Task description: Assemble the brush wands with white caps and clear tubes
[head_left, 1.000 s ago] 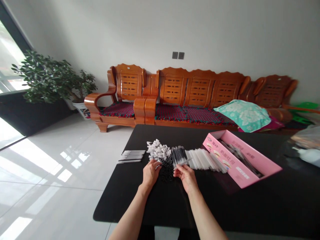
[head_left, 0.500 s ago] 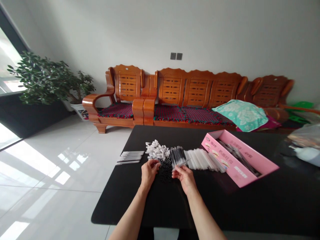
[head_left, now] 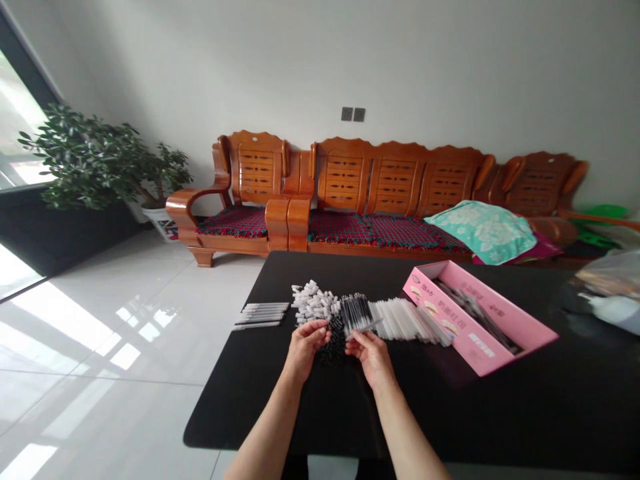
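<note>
My left hand (head_left: pixel 303 348) is closed in a pinch at the edge of a pile of small black plugs (head_left: pixel 332 352). A small dark piece, like one of those plugs, shows at its fingertips. In my right hand (head_left: pixel 371 357), thumb and fingers grip a whitish translucent tube (head_left: pixel 370 326), held tilted in front of a bundle of black-ended thin rods (head_left: pixel 356 308). Behind my left hand lies a heap of short white caps (head_left: pixel 314 301). To the right of the rods, a row of white tubes (head_left: pixel 400 319) lies side by side.
Several finished-looking white pens (head_left: pixel 263 313) lie near the left edge of the black table (head_left: pixel 430 413). A pink box (head_left: pixel 480 340) with dark sticks stands at right, before a plastic bag (head_left: pixel 613 280). Wooden seats (head_left: pixel 345 177) line the wall behind.
My left hand has risen slightly from the black plugs and moved right, towards my right hand, with a small dark piece at its fingertips. My right hand keeps the tube, almost unmoved.
</note>
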Demonstrator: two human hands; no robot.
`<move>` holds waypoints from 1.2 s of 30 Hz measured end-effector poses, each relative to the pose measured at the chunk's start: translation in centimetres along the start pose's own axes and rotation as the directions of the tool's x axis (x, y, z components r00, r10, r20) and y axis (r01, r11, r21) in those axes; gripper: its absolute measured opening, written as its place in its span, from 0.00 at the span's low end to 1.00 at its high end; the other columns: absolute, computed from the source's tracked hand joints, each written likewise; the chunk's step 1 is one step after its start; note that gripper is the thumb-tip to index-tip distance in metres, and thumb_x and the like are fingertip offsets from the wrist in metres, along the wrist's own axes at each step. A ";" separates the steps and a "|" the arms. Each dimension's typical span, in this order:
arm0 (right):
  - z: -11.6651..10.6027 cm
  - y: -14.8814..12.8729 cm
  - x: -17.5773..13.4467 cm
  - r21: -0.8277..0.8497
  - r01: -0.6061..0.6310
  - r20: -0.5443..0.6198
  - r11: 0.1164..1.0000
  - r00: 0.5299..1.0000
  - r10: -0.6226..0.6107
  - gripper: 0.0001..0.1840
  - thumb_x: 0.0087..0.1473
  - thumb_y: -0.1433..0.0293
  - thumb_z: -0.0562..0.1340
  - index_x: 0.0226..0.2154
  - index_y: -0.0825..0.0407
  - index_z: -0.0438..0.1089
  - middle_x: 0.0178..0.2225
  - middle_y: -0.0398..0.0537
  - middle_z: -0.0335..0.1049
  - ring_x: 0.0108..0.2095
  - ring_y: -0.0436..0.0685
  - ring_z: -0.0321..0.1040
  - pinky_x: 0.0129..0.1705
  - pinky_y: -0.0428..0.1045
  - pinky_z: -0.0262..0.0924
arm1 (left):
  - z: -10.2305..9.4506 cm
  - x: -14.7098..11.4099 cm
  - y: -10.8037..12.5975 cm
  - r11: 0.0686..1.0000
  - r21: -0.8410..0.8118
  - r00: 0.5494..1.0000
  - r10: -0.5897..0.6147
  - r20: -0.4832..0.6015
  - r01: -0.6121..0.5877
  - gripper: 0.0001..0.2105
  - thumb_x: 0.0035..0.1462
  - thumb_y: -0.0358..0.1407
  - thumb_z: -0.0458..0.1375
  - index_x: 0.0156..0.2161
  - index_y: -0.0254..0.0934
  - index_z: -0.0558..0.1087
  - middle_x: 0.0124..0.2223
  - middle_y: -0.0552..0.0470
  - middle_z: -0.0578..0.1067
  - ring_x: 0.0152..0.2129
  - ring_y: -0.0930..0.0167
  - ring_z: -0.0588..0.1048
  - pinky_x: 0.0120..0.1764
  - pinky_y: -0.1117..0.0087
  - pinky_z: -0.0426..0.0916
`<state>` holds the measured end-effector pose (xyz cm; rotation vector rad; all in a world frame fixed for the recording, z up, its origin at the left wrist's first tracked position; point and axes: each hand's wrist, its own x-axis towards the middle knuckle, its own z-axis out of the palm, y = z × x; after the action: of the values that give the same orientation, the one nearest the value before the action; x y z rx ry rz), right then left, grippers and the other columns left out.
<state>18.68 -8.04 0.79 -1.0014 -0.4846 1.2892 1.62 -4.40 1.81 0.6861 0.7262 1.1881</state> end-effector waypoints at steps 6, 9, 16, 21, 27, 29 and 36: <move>2.1 -1.4 -0.4 0.048 0.062 0.007 0.997 0.998 -0.062 0.15 0.37 0.66 0.76 0.28 0.56 0.76 0.24 0.48 0.77 0.24 0.53 0.74 0.27 0.47 0.72 | 0.6 -0.6 0.3 0.999 0.004 0.998 -0.047 0.033 0.047 0.18 0.39 0.36 0.73 0.37 0.29 0.80 0.29 0.49 0.78 0.26 0.74 0.75 0.35 0.73 0.71; 3.3 -2.0 -0.7 -0.002 0.115 0.009 0.993 0.993 -0.115 0.16 0.38 0.65 0.76 0.29 0.55 0.76 0.25 0.48 0.77 0.24 0.53 0.74 0.26 0.46 0.71 | 0.8 -0.8 0.3 0.998 -0.006 0.997 -0.059 0.051 0.059 0.17 0.39 0.36 0.73 0.36 0.31 0.79 0.29 0.51 0.78 0.25 0.75 0.75 0.33 0.75 0.71; 4.3 -2.0 -1.1 -0.080 0.137 0.017 0.987 0.990 -0.136 0.16 0.38 0.63 0.75 0.29 0.55 0.76 0.24 0.46 0.76 0.23 0.52 0.73 0.26 0.45 0.71 | 1.1 -1.0 0.2 0.998 -0.003 0.992 -0.060 0.108 0.060 0.14 0.43 0.35 0.72 0.35 0.31 0.77 0.28 0.51 0.77 0.23 0.76 0.75 0.32 0.76 0.70; 4.2 -1.6 -1.1 -0.104 0.132 0.032 0.986 0.991 -0.130 0.17 0.39 0.62 0.75 0.30 0.55 0.76 0.25 0.47 0.76 0.23 0.52 0.72 0.25 0.45 0.70 | 1.0 -1.0 0.1 0.999 0.004 0.991 -0.047 0.128 0.047 0.13 0.44 0.35 0.71 0.35 0.30 0.77 0.28 0.51 0.77 0.23 0.76 0.75 0.32 0.75 0.69; 4.0 -1.4 -1.0 -0.144 0.140 0.057 0.980 0.989 -0.133 0.14 0.41 0.63 0.74 0.30 0.54 0.76 0.25 0.47 0.76 0.22 0.53 0.72 0.25 0.46 0.69 | 1.0 -1.0 -0.1 0.999 0.017 0.990 -0.033 0.137 0.031 0.12 0.45 0.35 0.70 0.35 0.31 0.77 0.28 0.51 0.77 0.23 0.76 0.74 0.33 0.74 0.69; 4.0 -1.3 -1.0 -0.148 0.143 0.077 0.979 0.988 -0.133 0.14 0.42 0.63 0.73 0.29 0.54 0.76 0.24 0.47 0.76 0.22 0.54 0.72 0.25 0.48 0.69 | 1.0 -1.0 -0.2 0.999 0.032 0.990 -0.023 0.138 0.019 0.12 0.45 0.35 0.70 0.34 0.31 0.77 0.28 0.51 0.77 0.23 0.75 0.74 0.33 0.74 0.70; 4.1 -1.3 -1.0 -0.144 0.139 0.108 0.980 0.986 -0.124 0.14 0.43 0.62 0.72 0.29 0.54 0.76 0.23 0.46 0.76 0.21 0.56 0.73 0.26 0.50 0.70 | 1.3 -0.9 -0.2 0.997 0.079 0.994 0.006 0.109 -0.015 0.13 0.44 0.36 0.71 0.34 0.31 0.76 0.27 0.52 0.77 0.22 0.75 0.74 0.31 0.74 0.70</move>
<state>15.88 -7.55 4.22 -1.0171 -0.7222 1.1999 2.55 -5.41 2.51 0.8157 0.6824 1.1273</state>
